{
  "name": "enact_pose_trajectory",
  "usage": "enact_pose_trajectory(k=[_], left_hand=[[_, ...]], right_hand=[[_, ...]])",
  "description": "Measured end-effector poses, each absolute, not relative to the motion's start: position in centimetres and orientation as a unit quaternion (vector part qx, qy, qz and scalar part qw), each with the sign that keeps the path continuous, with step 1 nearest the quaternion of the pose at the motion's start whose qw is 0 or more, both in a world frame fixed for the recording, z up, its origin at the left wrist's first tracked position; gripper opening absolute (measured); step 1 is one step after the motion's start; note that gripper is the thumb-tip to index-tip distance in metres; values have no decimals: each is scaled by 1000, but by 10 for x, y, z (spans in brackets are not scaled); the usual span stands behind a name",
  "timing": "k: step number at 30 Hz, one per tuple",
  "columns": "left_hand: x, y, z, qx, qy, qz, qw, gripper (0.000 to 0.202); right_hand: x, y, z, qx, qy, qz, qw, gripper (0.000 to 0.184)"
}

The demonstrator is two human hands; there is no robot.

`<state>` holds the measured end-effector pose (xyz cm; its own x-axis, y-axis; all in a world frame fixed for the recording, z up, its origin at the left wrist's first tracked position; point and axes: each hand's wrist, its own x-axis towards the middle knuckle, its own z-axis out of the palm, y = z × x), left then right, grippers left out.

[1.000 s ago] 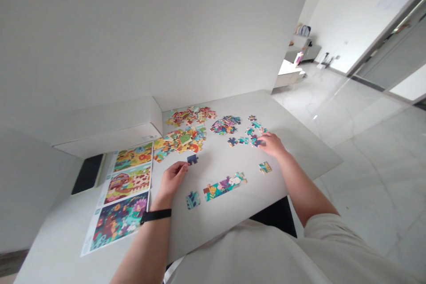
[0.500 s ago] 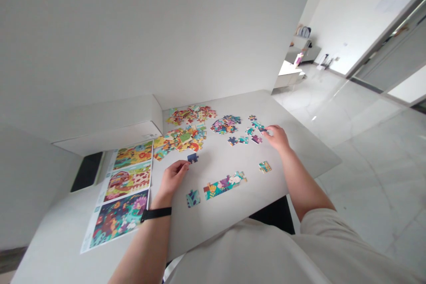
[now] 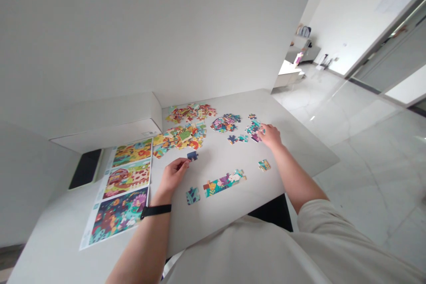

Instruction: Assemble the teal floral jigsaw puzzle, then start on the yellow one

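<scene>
A plain white wall (image 3: pixel 213 31) fills the upper frame on my feed, with a pale table (image 3: pixel 219 159) below it. At the centre, my left hand (image 3: pixel 175 174) pinches the near corner of a blue piece (image 3: pixel 192 155) between thumb and forefinger. My right hand (image 3: pixel 271 136), right of centre, has its fingers at a loose cluster (image 3: pixel 254 128); I can't tell whether they grip a piece. A joined strip (image 3: pixel 225 183) lies lower centre, a picture sheet (image 3: pixel 125 171) at left.

I judge the blue piece light, thin and stiff, likely card, fairly smooth. I'd take it by opposite edges, off the tabs, which could bend or fray; flat on the table, it may need a fingernail under one edge.
</scene>
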<state>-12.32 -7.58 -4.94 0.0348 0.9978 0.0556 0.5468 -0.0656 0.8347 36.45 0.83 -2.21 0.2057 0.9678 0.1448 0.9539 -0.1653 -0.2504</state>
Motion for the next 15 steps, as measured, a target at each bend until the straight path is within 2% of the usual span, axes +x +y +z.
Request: enact_pose_trajectory(k=[8,11,15], left_hand=[[-124,-74,-52,645,602,346,319,48],[-123,-74,-51,641,604,352,318,48],[-121,-75,-47,635,603,356,325,49]], right_hand=[[358,-15,-29,-766,-635,49,84,21],[358,-18,-30,-760,-637,78,99,16],[357,-20,-32,-749,-630,127,162,23]])
